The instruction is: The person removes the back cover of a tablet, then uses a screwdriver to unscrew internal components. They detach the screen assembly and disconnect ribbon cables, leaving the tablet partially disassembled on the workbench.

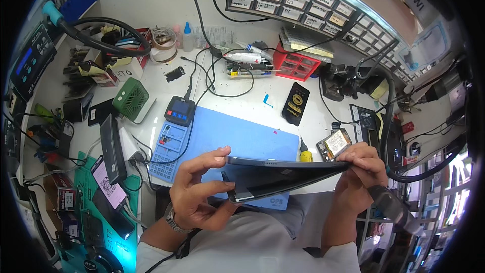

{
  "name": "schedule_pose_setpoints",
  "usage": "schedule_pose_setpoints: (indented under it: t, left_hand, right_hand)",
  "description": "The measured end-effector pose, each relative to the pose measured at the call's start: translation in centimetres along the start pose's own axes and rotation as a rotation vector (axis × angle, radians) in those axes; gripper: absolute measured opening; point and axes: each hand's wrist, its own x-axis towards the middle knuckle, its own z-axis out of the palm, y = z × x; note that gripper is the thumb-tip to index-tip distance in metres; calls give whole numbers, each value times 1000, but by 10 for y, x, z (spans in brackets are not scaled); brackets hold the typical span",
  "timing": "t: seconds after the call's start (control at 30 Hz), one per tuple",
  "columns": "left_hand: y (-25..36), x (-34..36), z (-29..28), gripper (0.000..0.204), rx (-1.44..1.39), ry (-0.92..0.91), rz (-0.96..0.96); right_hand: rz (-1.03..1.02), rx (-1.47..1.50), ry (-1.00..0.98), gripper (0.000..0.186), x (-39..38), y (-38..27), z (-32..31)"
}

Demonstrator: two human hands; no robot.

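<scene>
A dark tablet (283,163) is held edge-up above the front of the blue work mat (247,131). Its two thin panels gape apart at the left end and meet at the right, with a black inner face showing between them. My left hand (199,189), a metal watch on its wrist, grips the gaping end; one fingertip is on the upper edge, others are at the lower panel (247,197). A small dark piece shows by those fingertips, too small to name. My right hand (362,164) pinches the closed right end.
Behind the tablet lie an opened phone (333,144), a yellow bottle (305,154) and a black phone (296,103). Leftward are a small control box (180,109), a green fan (131,96) and cables. A red drawer box (295,64) stands at the back.
</scene>
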Motion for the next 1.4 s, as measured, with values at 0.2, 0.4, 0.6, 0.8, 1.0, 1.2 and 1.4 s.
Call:
schedule_pose_setpoints:
  t: [0.2,0.4,0.6,0.8,1.0,1.2,1.4]
  left_hand:
    - [-7,0,-10,32,-90,-41,13]
    - [-8,-9,-9,33,-111,-40,16]
    - [-6,-11,-2,36,-34,66,30]
    - [-6,-13,-12,36,91,-33,76]
    - [-4,-7,-8,26,129,-38,124]
    - [-3,-4,-2,30,113,-67,76]
    - [2,4,-7,29,-53,-138,-85]
  right_hand:
    - [16,83,176,15,-9,-5,24]
    - [24,-26,201,14,-18,-9,24]
    - [25,-11,169,19,-16,-8,20]
    - [11,-19,136,17,-16,-8,16]
    - [60,108,57,18,-15,-12,12]
    - [116,141,14,22,-12,-19,11]
    - [196,222,-21,29,-5,-20,12]
